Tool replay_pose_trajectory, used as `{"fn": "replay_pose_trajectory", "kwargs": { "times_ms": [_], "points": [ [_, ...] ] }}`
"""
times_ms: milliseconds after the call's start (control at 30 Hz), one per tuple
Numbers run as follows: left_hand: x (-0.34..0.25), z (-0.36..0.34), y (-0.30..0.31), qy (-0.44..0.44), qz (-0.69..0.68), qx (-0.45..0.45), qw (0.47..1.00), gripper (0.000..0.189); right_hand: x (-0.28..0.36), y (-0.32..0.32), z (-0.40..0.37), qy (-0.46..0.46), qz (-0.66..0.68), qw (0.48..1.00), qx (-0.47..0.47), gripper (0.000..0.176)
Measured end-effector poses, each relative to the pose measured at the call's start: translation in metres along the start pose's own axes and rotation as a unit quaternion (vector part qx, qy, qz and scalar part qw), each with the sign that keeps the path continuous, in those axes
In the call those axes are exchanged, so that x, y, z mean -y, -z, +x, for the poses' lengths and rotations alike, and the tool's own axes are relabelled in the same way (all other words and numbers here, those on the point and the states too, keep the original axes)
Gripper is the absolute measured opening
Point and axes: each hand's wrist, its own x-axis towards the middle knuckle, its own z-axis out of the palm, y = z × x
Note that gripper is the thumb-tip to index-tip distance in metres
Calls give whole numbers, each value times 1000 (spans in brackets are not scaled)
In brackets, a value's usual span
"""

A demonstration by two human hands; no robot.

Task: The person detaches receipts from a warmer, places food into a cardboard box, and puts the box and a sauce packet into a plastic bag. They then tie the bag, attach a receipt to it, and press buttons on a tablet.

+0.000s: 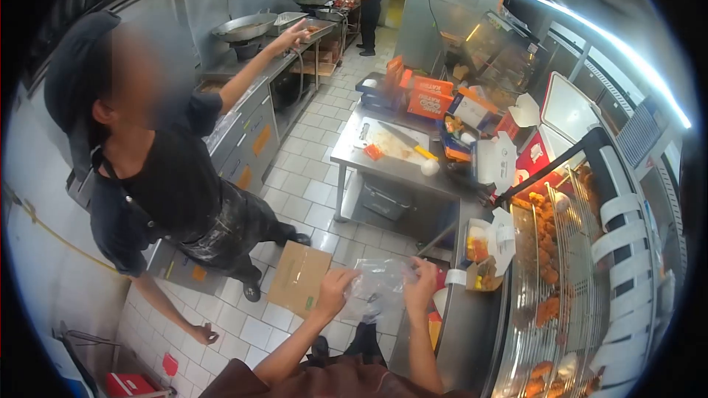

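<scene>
Tiled kitchen | left hand [335, 289] – right hand [422, 280] | gripping plastic bag [377, 287]

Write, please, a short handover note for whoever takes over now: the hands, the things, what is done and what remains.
Left hand: grips the clear plastic bag at its left edge.
Right hand: grips its right edge.
Things: the bag is held up beside the fried chicken display. A co-worker stands at the left, one arm pointing away.
Done: the bag is in both hands.
Left: the bag looks empty; nothing is packed yet.
</scene>
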Motion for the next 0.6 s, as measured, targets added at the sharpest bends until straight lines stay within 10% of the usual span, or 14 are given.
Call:
{"fn": "replay_pose_trajectory", "kwargs": {
  "times_ms": [67,133,267,467,600],
  "points": [
    [-18,-6,15,147,-200,35,968,32,-9,10,-31,-4,-101,988,-121,29],
    [-22,-23,23,104,-229,126,960,32,-48,7,-69,-186,-96,976,-61,30],
    [-33,-66,40,81,-304,323,893,39,-38,23,-115,-113,-59,992,-17,19],
    [-9,-110,38,18,-99,116,988,38,-55,64,-129,-155,-180,967,-86,29],
    [-44,-152,21,87,-273,327,901,26,-43,76,-162,-195,-159,966,51,30]
  ]
}}
